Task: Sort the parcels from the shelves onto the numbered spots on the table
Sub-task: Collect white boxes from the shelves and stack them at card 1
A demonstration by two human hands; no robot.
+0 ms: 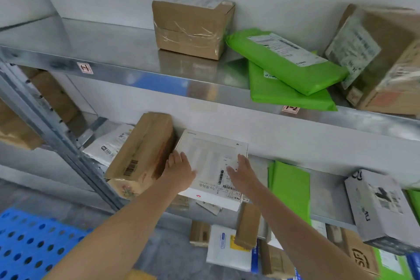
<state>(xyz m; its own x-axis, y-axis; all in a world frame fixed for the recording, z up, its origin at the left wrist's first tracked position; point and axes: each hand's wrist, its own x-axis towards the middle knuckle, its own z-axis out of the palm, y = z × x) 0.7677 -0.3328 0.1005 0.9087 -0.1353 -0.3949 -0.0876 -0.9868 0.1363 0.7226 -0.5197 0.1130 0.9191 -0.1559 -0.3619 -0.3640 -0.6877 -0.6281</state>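
Two bare forearms reach up from the bottom of the view, with a blue perforated crate (pixel 27 243) low on the left. Below the hands a lower shelf holds a jumble of small parcels (pixel 227 250).

Left hand (pixel 179 170) rests on the left edge of the white box (pixel 209 154), fingers straight, grip wide, closed round nothing. Right hand (pixel 243 173) lies flat on the box's right half beside the shipping label (pixel 221 177), fingers straight, grip wide. Neither has the box clamped yet.

The white box lies flat on the middle shelf (pixel 327 193), label face up. Its long axis runs front to back, far end toward the wall and angled slightly left; the near end looks to stick out past the shelf's front lip. A long brown box (pixel 141 154) lies just beside it on the left; contact can't be told. A green mailer (pixel 291 186) is near on the right, and a grey box (pixel 381 207) lies further right.

The upper shelf (pixel 113 52) holds a taped brown carton (pixel 193 27), two stacked green bags (pixel 286 61) and a big tilted carton (pixel 386 59).

Progress: this looks like the pick-up step for the white box, which is not lifted yet. Plenty of parcels are left on all three shelves. The tabletop and its numbered spots are out of view, so how many are already sorted can't be told.
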